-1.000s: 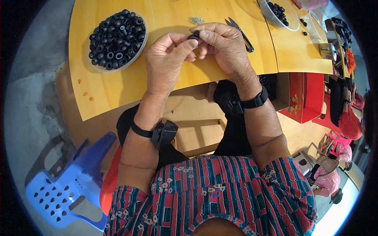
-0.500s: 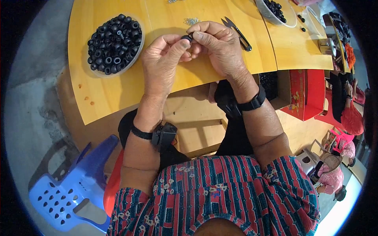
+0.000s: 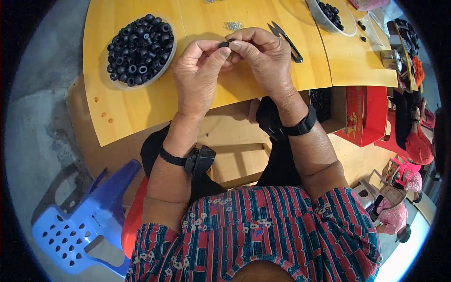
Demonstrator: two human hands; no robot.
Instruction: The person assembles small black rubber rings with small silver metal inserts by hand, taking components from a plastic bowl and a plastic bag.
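Observation:
Between my hands, above the yellow table (image 3: 136,110), is a small round black part (image 3: 224,44), hollow-looking like a cap or thick ring. My left hand (image 3: 199,75) pinches it between thumb and fingers. The fingertips of my right hand (image 3: 268,58) are closed at its right edge, and a dark bit shows between them; the fingers hide most of it. Left of my left hand stands a clear round tub (image 3: 170,61) heaped with similar black parts (image 3: 141,49). Black thread snips (image 3: 287,42) lie just beyond my right hand, blades apart.
Small clear pieces (image 3: 233,25) lie in a pile beyond my hands. A bowl (image 3: 322,21) of black parts and a metal cup (image 3: 391,60) stand at the right. Below the table edge is a red box (image 3: 369,115); a blue plastic stool (image 3: 70,235) stands left. Other people sit far right.
The black part has turned in my fingers, showing less of its opening. My hands remain together, slightly shifted in view along with the table.

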